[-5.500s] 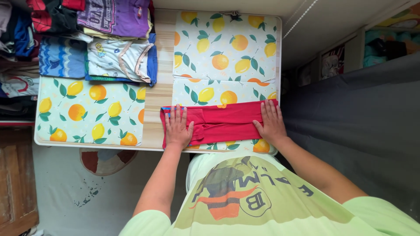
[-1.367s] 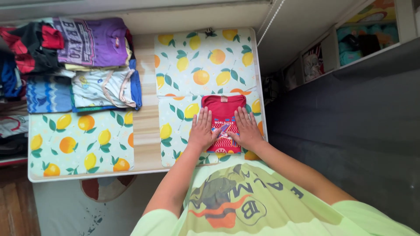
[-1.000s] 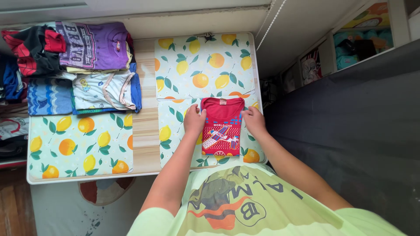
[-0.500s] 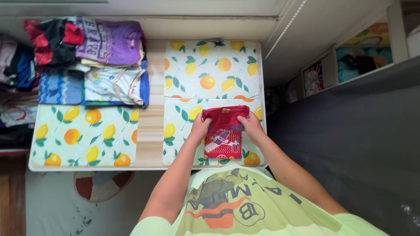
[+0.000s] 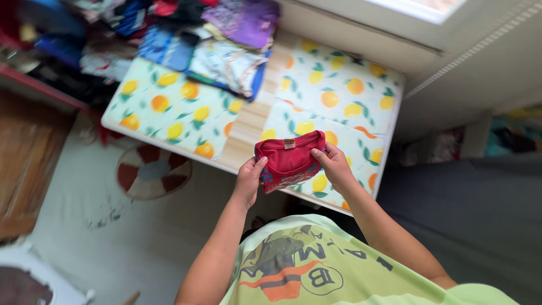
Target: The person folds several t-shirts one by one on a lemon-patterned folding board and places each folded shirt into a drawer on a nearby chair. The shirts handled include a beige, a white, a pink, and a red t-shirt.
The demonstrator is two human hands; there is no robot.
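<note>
A small red garment [image 5: 289, 160], folded into a compact square, is lifted just above the near edge of the table [image 5: 248, 124]. My left hand [image 5: 249, 179] grips its left side and my right hand [image 5: 333, 164] grips its right side. The garment's neckline with a small tag faces up. Below it lies the fruit-patterned table cover [image 5: 339, 96].
A pile of folded clothes [image 5: 226, 51] in blue, purple and mixed colours fills the far left of the table. A round striped floor mat [image 5: 153, 170] lies under the table's left side. A grey surface [image 5: 474, 214] runs along the right.
The red garment went from a long flat strip to a folded square, and both hands have now picked it up off the table. The view has tilted and swung left.
</note>
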